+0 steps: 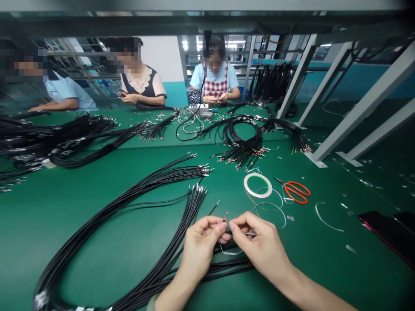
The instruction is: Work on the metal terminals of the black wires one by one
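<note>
My left hand [201, 242] is closed in a pinch on the end of a black cable, where short reddish wire ends [226, 214] stick up past the fingertips. Close against it, my right hand [262, 242] pinches a thin white tape strip [231, 253], which loops below the fingers. The fingertips hide the exact contact point. Beneath both hands run more black cables [223, 270]. A large curved bundle of black cables [97, 220] with silvery ends lies to the left. Just beyond my right hand is a roll of narrow white tape [248, 190] with a green inner ring.
Orange-handled scissors [296, 192] lie right of the tape roll. A coiled cable bundle [241, 138] and a grey-white box [199, 108] sit farther back. Metal posts [359, 103] stand at right, near a dark phone-like object [389, 233]. Several co-workers [215, 82] sit opposite.
</note>
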`<state>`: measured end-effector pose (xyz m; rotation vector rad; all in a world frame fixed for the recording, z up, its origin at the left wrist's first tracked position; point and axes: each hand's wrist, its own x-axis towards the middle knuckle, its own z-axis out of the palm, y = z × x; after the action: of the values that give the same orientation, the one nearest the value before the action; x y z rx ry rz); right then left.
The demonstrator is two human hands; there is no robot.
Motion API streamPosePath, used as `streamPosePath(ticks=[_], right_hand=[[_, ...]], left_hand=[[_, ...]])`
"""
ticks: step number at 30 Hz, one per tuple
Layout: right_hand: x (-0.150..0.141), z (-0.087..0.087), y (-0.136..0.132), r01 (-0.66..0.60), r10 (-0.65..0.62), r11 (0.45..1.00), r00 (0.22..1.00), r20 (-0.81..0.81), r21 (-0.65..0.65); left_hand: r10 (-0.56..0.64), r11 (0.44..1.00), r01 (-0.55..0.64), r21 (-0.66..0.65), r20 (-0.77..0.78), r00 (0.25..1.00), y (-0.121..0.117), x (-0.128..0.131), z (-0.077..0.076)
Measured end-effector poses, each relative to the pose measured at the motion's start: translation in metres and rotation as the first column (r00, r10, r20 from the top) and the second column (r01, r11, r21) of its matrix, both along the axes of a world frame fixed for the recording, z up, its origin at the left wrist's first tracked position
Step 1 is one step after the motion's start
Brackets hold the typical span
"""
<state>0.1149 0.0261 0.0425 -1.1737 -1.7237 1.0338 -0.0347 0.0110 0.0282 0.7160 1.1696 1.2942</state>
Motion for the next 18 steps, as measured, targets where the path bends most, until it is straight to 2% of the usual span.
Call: streamPosePath(ticks=[10,18], right_hand=[[0.0012,-0.0012,0.0,-0.036,0.024,0.992,0.995,-0.101,-0.12],[0.0005,0.0062,0.0016,-0.096,0.051,0.97,0.978,-0.201,-0.223]], left_hand=[[-0.061,0.998,0.061,-0.006,0.024,0.998,-0.0025,-0.0015,0.0009],[-0.129,0.992,0.129,0.006,0.073,0.989,-0.0035,-0.0031,0.0015]])
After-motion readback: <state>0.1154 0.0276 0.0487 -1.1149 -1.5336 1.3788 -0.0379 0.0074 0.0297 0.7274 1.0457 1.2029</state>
